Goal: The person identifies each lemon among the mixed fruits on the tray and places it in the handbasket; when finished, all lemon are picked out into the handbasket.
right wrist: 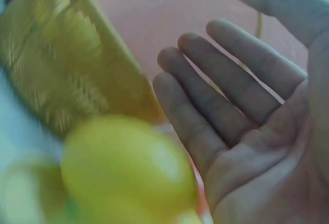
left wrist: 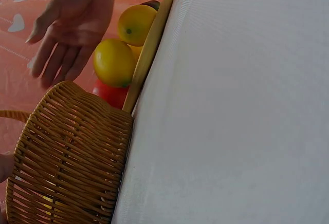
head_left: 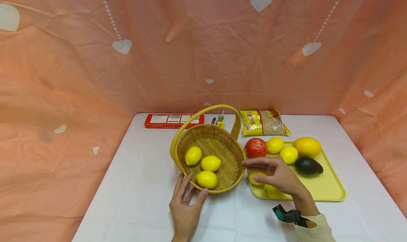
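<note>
- left hand (head_left: 186, 206), lower centre of the head view: fingers straight and spread, fingertips resting against the near outer rim of the wicker basket (head_left: 233, 171); it grips nothing.
- right hand (head_left: 276, 176), right of the basket: palm down, fingers relaxed and apart, hovering over the near left corner of the yellow tray (head_left: 332, 190). the right wrist view shows the open palm empty.
- a lemon (head_left: 255, 178) lies on the tray directly beneath the right hand, partly covered by it; whether the fingers touch it cannot be told. a second lemon (head_left: 272, 192) shows under the wrist.
- basket, centre of the frame, stands upright on the white bench (head_left: 127, 199) with its handle arched over the far side. it holds three lemons (head_left: 210, 163), lying close together on the near left part of its floor.
- farther back on the tray: a red fruit (head_left: 255, 147), two more lemons (head_left: 288, 154), a larger orange-yellow fruit (head_left: 307, 146) and a dark avocado (head_left: 308, 166).
- far edge of the bench: a red box (head_left: 173, 121) at the left, a yellow snack packet (head_left: 263, 122) at the right, small items between them behind the basket handle, too small to identify.
- a wrinkled pink cloth with white hearts (head_left: 203, 47) fills the background.
</note>
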Tool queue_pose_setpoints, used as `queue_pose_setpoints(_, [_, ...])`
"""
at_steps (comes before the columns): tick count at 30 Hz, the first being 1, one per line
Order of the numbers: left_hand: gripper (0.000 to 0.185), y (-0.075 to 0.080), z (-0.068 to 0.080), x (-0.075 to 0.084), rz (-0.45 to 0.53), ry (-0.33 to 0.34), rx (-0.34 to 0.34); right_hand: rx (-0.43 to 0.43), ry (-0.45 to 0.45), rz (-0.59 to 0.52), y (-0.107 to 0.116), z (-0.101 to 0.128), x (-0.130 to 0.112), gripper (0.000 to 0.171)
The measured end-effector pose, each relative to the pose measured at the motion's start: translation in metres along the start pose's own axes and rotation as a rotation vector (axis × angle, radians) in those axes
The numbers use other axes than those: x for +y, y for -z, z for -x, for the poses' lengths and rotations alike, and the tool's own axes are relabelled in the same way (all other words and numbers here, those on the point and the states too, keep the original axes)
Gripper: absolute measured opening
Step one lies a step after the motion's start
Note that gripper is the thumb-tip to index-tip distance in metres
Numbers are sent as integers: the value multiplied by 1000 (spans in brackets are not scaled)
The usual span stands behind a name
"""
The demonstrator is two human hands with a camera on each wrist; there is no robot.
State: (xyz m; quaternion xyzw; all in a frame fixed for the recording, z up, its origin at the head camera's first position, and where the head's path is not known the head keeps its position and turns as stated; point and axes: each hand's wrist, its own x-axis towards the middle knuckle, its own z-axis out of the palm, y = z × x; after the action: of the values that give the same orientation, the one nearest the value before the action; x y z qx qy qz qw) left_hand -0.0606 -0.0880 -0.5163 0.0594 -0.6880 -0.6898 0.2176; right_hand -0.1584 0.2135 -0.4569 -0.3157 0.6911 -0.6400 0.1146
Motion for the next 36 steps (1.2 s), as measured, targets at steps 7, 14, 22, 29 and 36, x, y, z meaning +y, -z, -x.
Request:
queue_pose_setpoints(7, [67, 0, 0, 0, -3, 5, 3, 109, -39, 88, 29, 47, 2, 39])
queue_pose_setpoints(14, [68, 0, 0, -1, 9, 4, 2, 189, -118, 197, 41, 79, -1, 38])
queue_pose_setpoints(22, [68, 0, 0, -1, 6, 22, 5, 200, -187, 219, 49, 96, 6, 38])
queue_pose_setpoints(29, [68, 0, 1, -1, -10, 27, 10, 113, -262, 98, 54, 108, 17, 46])
queue_pose_setpoints(36, [68, 0, 0, -2, 8, 24, 6, 93, -291, 56, 57, 112, 20, 47])
